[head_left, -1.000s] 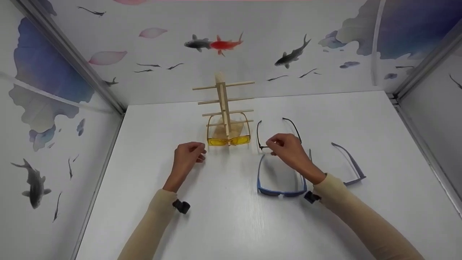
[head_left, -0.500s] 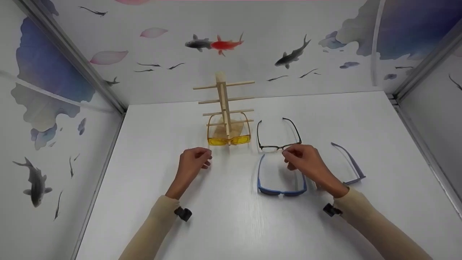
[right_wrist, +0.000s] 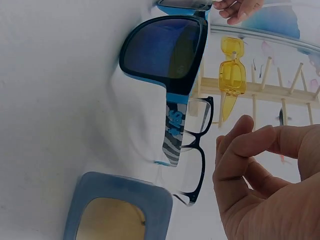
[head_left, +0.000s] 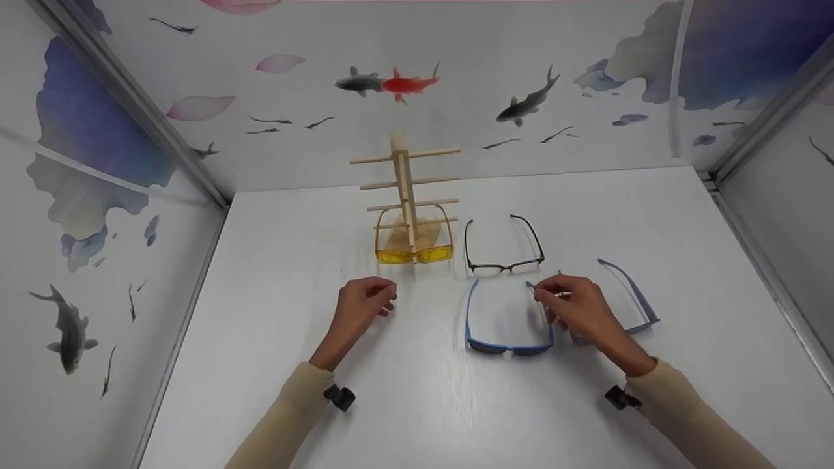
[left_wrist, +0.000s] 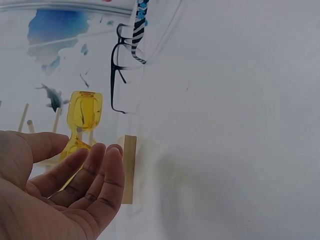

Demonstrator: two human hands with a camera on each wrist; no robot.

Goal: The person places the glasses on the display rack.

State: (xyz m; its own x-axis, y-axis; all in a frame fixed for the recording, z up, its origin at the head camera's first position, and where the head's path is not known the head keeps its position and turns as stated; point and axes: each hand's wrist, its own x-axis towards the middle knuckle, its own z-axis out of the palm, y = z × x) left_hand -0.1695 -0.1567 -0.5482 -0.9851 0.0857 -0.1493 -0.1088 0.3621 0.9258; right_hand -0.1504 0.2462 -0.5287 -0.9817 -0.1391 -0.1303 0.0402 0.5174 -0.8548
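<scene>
Head view: left hand and right hand, loosely curled, hold nothing — blue sunglasses lie near the right (yellow glasses sit on the stand) — likely before a pickup, calling for a pinch.

rack, centre: matt wood | yellow glasses: glossy see-through plastic | blue sunglasses, right of centre: smooth plastic | sleeve, lower left: matt cloth | table: smooth, faint sheen | rail, upper left: metal
</scene>
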